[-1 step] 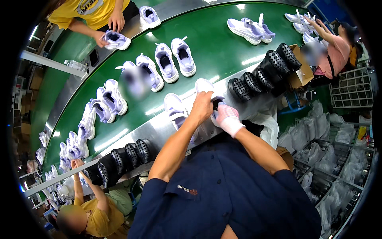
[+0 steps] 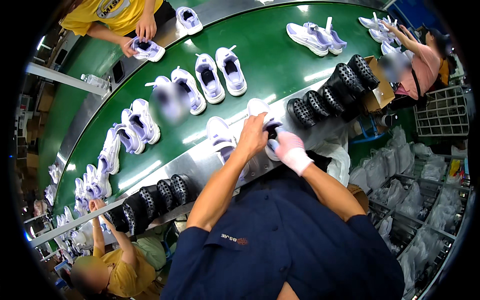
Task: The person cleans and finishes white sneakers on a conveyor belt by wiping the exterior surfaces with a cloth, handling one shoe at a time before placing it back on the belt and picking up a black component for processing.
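Note:
A white and lavender sneaker (image 2: 257, 106) lies on the metal ledge in front of me, its toe pointing away. My bare left hand (image 2: 254, 134) is closed on its upper near the tongue, hiding part of it. In a pale pink and white knit glove, my right hand (image 2: 291, 150) grips the collar near the heel, by the dark opening. Its fingertips are partly hidden against the shoe. Just left of my left hand sits a second sneaker (image 2: 218, 129) of the same kind, partly covered by my forearm.
More sneakers (image 2: 231, 71) stand along the green conveyor belt (image 2: 270, 55). Black perforated shoe forms (image 2: 345, 80) line the ledge at right, beside a cardboard box (image 2: 382, 82); others (image 2: 165, 194) stand at left. Co-workers are across the belt and on both sides. Bagged items (image 2: 412, 200) fill racks at lower right.
My right hand has shifted slightly toward the right and nearer to me at the sneaker's collar. My left hand stays at the tongue.

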Demonstrator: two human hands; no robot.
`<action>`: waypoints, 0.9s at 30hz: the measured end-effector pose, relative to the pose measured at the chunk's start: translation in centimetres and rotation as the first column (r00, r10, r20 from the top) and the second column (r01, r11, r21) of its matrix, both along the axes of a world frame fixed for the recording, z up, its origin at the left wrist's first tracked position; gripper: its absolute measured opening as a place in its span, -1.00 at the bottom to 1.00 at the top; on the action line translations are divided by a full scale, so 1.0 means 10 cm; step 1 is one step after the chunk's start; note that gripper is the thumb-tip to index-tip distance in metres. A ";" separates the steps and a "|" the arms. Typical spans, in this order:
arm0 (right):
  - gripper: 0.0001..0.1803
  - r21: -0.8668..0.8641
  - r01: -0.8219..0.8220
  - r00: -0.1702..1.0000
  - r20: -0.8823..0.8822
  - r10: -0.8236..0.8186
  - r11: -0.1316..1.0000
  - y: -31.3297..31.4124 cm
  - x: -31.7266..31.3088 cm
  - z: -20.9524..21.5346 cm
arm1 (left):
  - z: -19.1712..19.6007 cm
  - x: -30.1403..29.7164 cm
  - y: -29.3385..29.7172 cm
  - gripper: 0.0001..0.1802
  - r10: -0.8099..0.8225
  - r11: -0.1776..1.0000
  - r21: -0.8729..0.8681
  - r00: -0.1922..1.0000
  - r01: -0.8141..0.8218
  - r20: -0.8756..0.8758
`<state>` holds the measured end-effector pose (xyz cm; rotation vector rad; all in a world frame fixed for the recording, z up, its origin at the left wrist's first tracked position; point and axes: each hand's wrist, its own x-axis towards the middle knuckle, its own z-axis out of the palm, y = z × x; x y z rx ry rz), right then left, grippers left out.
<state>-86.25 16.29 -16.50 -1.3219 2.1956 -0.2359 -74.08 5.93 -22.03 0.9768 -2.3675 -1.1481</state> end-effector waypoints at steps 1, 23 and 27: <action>-0.61 -0.068 0.022 1.000 0.009 -0.021 0.997 0.15 -0.15 -0.15 | 0.13 0.02 0.11 -0.26 0.045 0.997 0.055 0.999 -0.046 0.026; -0.71 0.155 -0.084 0.989 -0.110 0.102 0.984 -0.26 -0.14 -0.57 | -0.10 1.15 0.83 -0.30 0.518 0.824 0.061 0.792 -0.564 0.324; -0.61 0.038 -0.100 0.990 -0.098 0.104 0.994 -0.17 -0.22 -0.55 | 0.01 0.76 0.74 -0.40 0.558 0.798 0.157 0.811 -0.582 0.173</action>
